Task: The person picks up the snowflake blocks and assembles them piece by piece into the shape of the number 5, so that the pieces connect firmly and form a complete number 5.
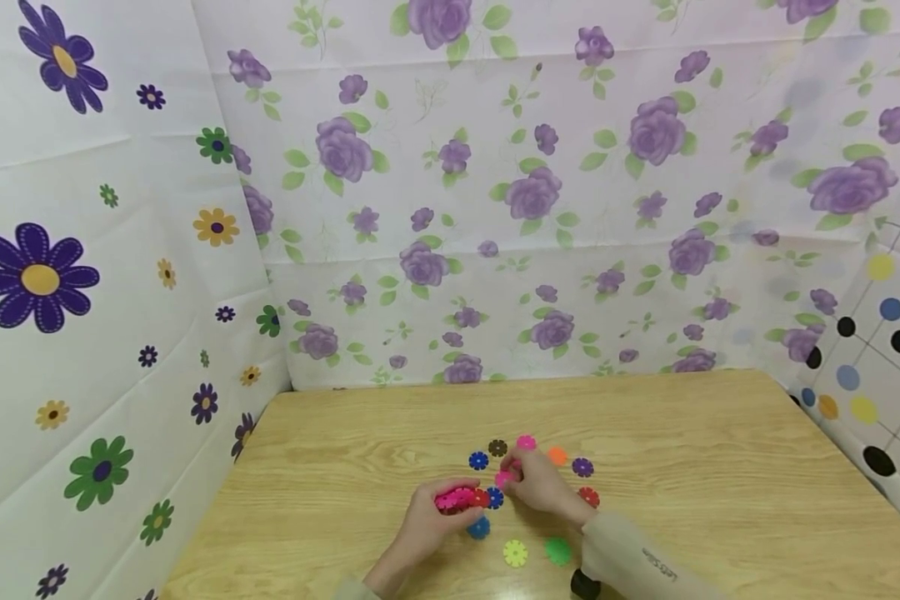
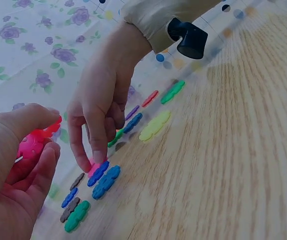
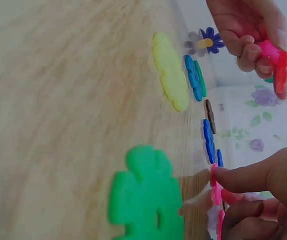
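Left hand point(image 1: 429, 518) grips stacked discs point(image 1: 457, 498); right hand point(image 1: 538, 480), fingers angled down, pinches pink disc point(image 1: 503, 479) short of surface's point(image 1: 330, 458) far edge.

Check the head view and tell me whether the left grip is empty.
No, the left grip holds several pink and red flower-shaped pieces between its thumb and fingers.

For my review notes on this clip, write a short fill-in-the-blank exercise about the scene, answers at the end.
The left hand holds a stack coloured pink and ____.
The right hand touches a flower-shaped piece coloured ____.
In the head view, the disc between the yellow piece and the right sleeve is ____.
The back curtain shows roses coloured ____.
Missing words: red; pink; green; purple.
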The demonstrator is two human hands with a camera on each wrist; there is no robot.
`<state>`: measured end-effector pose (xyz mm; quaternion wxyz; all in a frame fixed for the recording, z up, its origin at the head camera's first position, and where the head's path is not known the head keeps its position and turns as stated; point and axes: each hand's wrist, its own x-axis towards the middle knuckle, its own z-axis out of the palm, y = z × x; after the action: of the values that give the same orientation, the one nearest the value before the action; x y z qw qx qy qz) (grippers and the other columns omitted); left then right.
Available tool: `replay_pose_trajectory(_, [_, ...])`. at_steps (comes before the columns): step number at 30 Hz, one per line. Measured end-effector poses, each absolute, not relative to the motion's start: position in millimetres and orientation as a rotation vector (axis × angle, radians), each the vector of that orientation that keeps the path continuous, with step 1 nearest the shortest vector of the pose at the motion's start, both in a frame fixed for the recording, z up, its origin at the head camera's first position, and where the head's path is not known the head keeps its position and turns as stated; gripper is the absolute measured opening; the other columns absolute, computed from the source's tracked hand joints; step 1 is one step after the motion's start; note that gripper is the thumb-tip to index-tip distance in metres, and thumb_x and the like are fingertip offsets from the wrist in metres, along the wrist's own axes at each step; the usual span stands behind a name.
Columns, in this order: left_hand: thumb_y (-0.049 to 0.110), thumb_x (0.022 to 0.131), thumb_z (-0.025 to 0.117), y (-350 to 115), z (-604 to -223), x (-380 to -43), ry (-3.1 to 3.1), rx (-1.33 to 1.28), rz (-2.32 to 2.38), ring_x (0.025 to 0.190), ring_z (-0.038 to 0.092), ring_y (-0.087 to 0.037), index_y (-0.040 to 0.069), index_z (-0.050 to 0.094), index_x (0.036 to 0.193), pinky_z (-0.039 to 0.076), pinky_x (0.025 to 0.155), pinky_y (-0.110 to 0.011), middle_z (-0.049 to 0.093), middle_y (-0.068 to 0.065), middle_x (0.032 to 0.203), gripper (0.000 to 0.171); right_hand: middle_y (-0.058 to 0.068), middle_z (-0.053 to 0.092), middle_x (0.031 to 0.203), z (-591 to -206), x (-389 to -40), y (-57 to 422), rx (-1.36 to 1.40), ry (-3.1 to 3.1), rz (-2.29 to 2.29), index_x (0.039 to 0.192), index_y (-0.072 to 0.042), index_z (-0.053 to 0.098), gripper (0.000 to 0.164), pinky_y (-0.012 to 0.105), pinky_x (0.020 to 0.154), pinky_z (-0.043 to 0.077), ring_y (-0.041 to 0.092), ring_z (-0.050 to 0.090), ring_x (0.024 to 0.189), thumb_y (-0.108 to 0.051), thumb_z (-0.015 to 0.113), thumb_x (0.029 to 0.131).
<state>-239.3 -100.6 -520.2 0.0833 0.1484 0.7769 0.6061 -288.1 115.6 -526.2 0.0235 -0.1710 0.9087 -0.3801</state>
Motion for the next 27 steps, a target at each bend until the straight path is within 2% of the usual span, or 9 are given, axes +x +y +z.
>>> replay_pose_trajectory(5, [0.021, 0.082, 0.078, -98.7, -520.0, -238.4, 2.305, 0.425, 1.824, 0.107, 0.064, -0.019, 0.010, 0.065, 0.123, 0.055, 0.085, -0.020, 0.065, -0.010, 0.124, 0.044, 0.002, 0.053, 0.076, -526.2, -286.2, 116.8, -0.477, 2.814, -1.174, 0.097, -0.003, 0.060, 0.022, 0.022, 0.054, 0.039, 0.014, 0.047, 0.066, -0.007, 0.074, 0.081])
replay_pose_trajectory(10, [0.024, 0.082, 0.077, -97.2, -518.8, -239.3, 2.278, 0.407, 1.849, 0.111, 0.063, -0.021, 0.010, 0.065, 0.123, 0.054, 0.087, -0.021, 0.064, -0.009, 0.126, 0.045, 0.001, 0.054, 0.078, -523.5, -281.5, 122.5, -0.463, 2.766, -1.253, 0.088, -0.010, 0.052, 0.021, 0.022, 0.059, 0.043, 0.014, 0.050, 0.070, -0.007, 0.073, 0.084])
replay_pose_trajectory(14, [0.026, 0.082, 0.078, -98.0, -518.4, -240.3, 2.238, 0.399, 1.881, 0.110, 0.063, -0.021, 0.008, 0.064, 0.125, 0.054, 0.087, -0.020, 0.063, -0.013, 0.127, 0.048, 0.000, 0.057, 0.079, -518.9, -275.8, 125.5, -0.523, 2.725, -1.329, 0.085, -0.010, 0.054, 0.017, 0.021, 0.059, 0.046, 0.012, 0.052, 0.071, -0.006, 0.071, 0.085])
replay_pose_trajectory(19, [0.024, 0.082, 0.077, -97.8, -519.3, -240.3, 2.196, 0.392, 1.911, 0.108, 0.065, -0.021, 0.008, 0.061, 0.129, 0.054, 0.087, -0.021, 0.059, -0.018, 0.131, 0.052, 0.001, 0.059, 0.080, -512.5, -267.1, 126.7, -0.567, 2.638, -1.432, 0.088, -0.008, 0.058, 0.012, 0.020, 0.054, 0.048, 0.010, 0.054, 0.065, -0.006, 0.070, 0.086])
replay_pose_trajectory(27, [0.031, 0.084, 0.076, -94.2, -519.7, -241.4, 2.230, 0.354, 1.888, 0.109, 0.064, -0.020, 0.009, 0.062, 0.128, 0.055, 0.086, -0.021, 0.061, -0.016, 0.129, 0.052, 0.004, 0.061, 0.085, -503.6, -259.3, 129.6, -0.520, 2.488, -1.600, 0.094, -0.007, 0.058, 0.010, 0.022, 0.060, 0.050, 0.013, 0.057, 0.072, -0.009, 0.066, 0.090])
